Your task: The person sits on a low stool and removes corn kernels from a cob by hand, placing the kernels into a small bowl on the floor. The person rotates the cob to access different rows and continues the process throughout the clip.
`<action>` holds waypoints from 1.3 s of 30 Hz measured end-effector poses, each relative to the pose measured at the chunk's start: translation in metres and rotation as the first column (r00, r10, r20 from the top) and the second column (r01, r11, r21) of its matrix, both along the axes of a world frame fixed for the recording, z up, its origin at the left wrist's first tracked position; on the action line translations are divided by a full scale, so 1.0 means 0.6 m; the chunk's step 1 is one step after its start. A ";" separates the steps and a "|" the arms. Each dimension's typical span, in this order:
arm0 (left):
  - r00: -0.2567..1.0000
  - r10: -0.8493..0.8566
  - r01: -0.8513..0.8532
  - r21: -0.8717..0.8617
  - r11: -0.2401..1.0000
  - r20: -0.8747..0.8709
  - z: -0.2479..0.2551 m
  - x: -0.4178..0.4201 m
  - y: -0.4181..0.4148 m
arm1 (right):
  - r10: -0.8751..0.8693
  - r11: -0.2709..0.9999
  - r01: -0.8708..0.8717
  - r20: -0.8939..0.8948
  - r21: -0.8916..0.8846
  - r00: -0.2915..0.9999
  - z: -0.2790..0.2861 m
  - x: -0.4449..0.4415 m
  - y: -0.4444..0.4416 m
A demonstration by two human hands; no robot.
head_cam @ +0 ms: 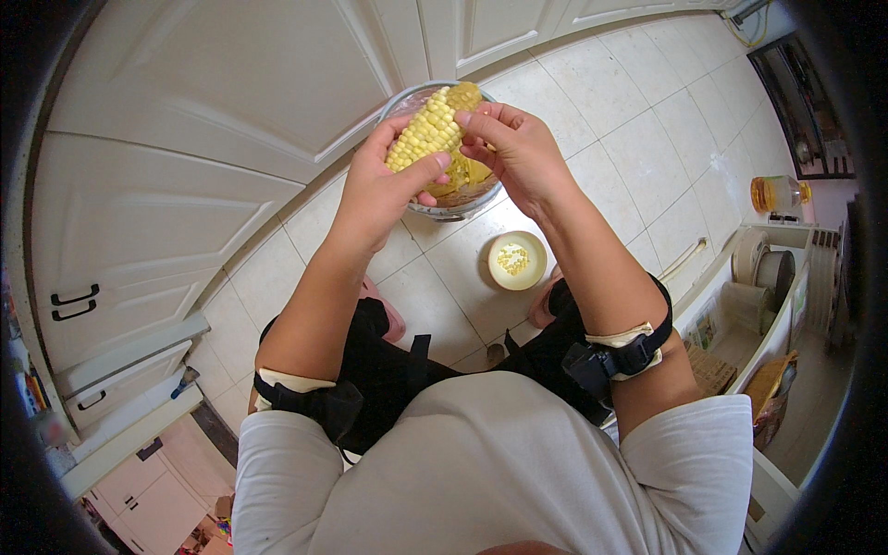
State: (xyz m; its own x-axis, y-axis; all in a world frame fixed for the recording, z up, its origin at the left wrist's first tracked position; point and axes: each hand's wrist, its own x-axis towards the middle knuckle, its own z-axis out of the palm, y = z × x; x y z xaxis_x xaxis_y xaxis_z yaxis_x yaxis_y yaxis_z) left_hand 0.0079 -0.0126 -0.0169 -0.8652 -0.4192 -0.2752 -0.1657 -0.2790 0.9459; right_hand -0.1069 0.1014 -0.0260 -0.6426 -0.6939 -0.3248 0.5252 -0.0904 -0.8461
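Note:
A corn cob (424, 132) with pale yellow kernels slants across my two hands. My left hand (388, 166) wraps its lower end, the thumb lying over the kernels. On the other side, my right hand (510, 142) grips near the upper end, its thumb pressed to the cob's edge and its fingers curled partly out of sight. The brownish-yellow tip above it bears no whole kernels. Directly beneath is a round bin (444, 211) lined with clear plastic, with yellowish husk-like scraps (468, 173) inside. A cream bowl (517, 280) on the floor contains loose kernels (513, 259).
White cabinet doors (159, 201) rise at the left, close to the bin. Tiled floor (610, 83) runs to the right. An oil bottle (777, 194) and an open drawer (721, 333) with containers are on the right. Pink footwear (393, 322) flanks the bowl.

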 end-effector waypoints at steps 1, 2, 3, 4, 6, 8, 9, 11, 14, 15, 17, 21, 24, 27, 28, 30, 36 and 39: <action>1.000 -0.005 0.005 -0.002 1.000 -0.001 -0.001 0.001 0.000 | -0.004 1.000 0.004 -0.009 0.013 1.000 0.000 0.000 0.000; 1.000 -0.004 0.004 -0.013 1.000 0.007 0.000 0.001 0.001 | -0.008 1.000 0.008 -0.018 0.027 1.000 0.000 -0.001 -0.001; 1.000 -0.004 0.004 -0.023 1.000 0.014 0.002 0.000 0.002 | -0.012 0.999 0.013 -0.028 0.040 1.000 0.000 -0.001 -0.001; 1.000 -0.003 0.004 -0.033 0.999 0.022 0.003 0.000 0.002 | -0.016 0.999 0.017 -0.026 0.035 1.000 -0.001 -0.001 0.000; 1.000 -0.007 0.007 -0.017 1.000 0.024 0.003 0.000 0.002 | -0.024 0.999 0.024 -0.022 0.023 0.999 -0.006 -0.001 0.001; 1.000 -0.009 0.009 -0.004 1.000 0.027 0.002 0.000 0.001 | -0.033 0.999 0.034 -0.029 0.026 0.999 -0.003 0.001 0.001; 1.000 -0.009 0.009 0.001 1.000 0.029 0.001 0.001 0.001 | -0.038 0.999 0.039 -0.033 0.027 0.999 -0.002 0.002 0.000; 1.000 -0.009 0.009 0.020 1.000 0.029 0.000 0.000 -0.001 | -0.049 0.999 0.049 0.027 -0.023 0.998 -0.002 0.001 0.001; 1.000 -0.010 0.009 0.052 0.999 0.022 0.001 0.001 -0.005 | -0.041 0.996 0.050 0.112 -0.078 0.993 -0.001 -0.002 0.003; 1.000 -0.012 0.010 0.057 0.998 0.018 0.001 0.001 -0.006 | -0.037 0.994 0.050 0.139 -0.092 0.990 0.000 -0.003 0.003; 1.000 -0.013 0.012 0.065 0.998 0.014 0.001 0.000 -0.006 | -0.012 0.994 0.025 0.128 -0.103 0.992 0.000 -0.003 0.002; 1.000 -0.016 0.015 0.063 0.998 0.017 0.000 0.001 -0.007 | -0.005 1.000 0.006 0.030 -0.027 1.000 0.003 0.005 -0.002; 1.000 -0.026 0.025 0.077 0.997 0.014 0.000 0.001 -0.007 | 0.002 1.000 -0.001 0.046 -0.018 0.999 -0.004 0.002 -0.001; 0.999 -0.030 0.028 0.098 0.995 0.013 0.000 0.001 -0.007 | 0.009 0.999 -0.006 0.070 -0.042 0.998 -0.001 0.001 0.000; 0.999 -0.030 0.028 0.104 0.994 0.013 0.000 0.002 -0.006 | 0.008 0.999 -0.005 0.072 -0.041 0.997 -0.002 0.000 0.000; 0.999 -0.030 0.029 0.094 0.995 0.011 -0.001 0.002 -0.006 | 0.007 0.999 -0.004 0.076 -0.041 0.997 -0.005 0.000 0.000; 0.999 -0.038 0.035 0.113 0.993 0.020 0.000 0.003 -0.006 | -0.024 0.999 0.026 0.070 -0.029 0.997 -0.006 0.000 0.001; 0.999 -0.041 0.039 0.141 0.989 0.015 -0.001 0.002 -0.009 | -0.068 0.990 0.089 0.189 -0.105 0.980 0.004 0.002 0.000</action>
